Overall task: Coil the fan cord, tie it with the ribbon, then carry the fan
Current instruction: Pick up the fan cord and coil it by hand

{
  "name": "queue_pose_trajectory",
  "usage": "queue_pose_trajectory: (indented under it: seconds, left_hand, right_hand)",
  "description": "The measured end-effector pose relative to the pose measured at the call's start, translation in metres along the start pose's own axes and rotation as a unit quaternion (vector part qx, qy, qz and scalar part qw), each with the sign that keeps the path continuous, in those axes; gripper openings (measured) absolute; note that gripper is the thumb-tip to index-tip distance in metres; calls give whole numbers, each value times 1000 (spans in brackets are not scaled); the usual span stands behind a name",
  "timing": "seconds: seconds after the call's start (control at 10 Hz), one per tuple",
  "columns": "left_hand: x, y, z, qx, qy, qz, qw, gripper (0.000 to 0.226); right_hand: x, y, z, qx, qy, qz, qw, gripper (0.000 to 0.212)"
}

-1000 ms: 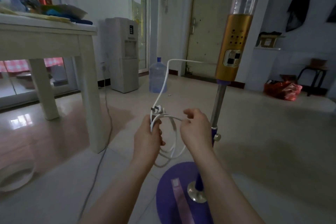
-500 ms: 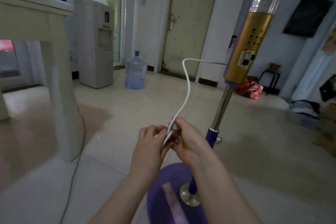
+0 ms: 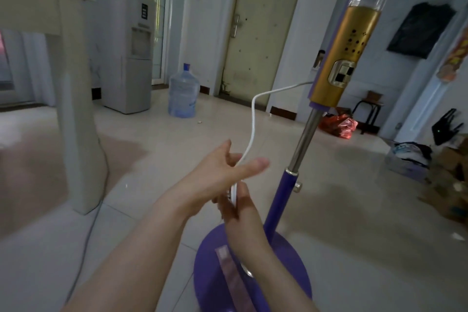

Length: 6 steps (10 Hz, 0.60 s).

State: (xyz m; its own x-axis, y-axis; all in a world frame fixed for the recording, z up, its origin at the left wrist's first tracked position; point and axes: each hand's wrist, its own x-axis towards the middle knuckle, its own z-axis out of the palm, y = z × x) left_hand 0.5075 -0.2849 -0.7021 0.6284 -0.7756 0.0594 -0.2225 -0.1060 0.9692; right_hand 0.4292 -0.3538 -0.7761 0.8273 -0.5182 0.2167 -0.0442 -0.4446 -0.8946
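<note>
The pedestal fan has a gold control column, a silver-and-purple pole and a round purple base right in front of me. Its white cord leaves the column, curves down and runs into my hands. My left hand is uppermost, thumb and one finger stretched out, the other fingers curled round the cord. Just below, my right hand pinches several flattened cord strands. The rest of the coil is hidden by my hands. A pink ribbon lies flat on the base.
A pale table leg stands at the left, with a thin grey cable trailing on the floor beside it. A water dispenser and a blue water bottle stand at the back. A red bag, a stool and boxes crowd the right.
The loose hanging loops are now squeezed into flat strands between my hands. My left hand has risen above my right and spread some fingers. My view has shifted leftward.
</note>
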Motion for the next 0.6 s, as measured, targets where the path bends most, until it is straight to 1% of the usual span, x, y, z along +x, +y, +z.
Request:
queue_pose_trajectory:
  seconds: [0.1, 0.2, 0.3, 0.4, 0.5, 0.6]
  left_hand:
    - [6, 0, 24, 98, 106, -31, 989, 117]
    - [16, -10, 28, 74, 170, -93, 978, 100]
    - [18, -17, 22, 29, 143, -119, 982, 54]
    - [17, -21, 30, -69, 107, -80, 989, 19]
    - [19, -22, 37, -119, 96, -16, 988, 22]
    - [25, -25, 40, -113, 92, 28, 989, 24]
  right_hand:
    - [-13, 13, 9, -31, 42, -34, 998, 27]
    - [-19, 16, 15, -53, 56, -73, 994, 30]
    - [-21, 33, 19, -61, 37, -86, 994, 35]
    - [-13, 50, 20, -107, 46, -102, 988, 37]
    - [-5, 56, 11, -150, 73, -145, 975, 44]
    - [-8, 70, -4, -164, 149, -204, 953, 51]
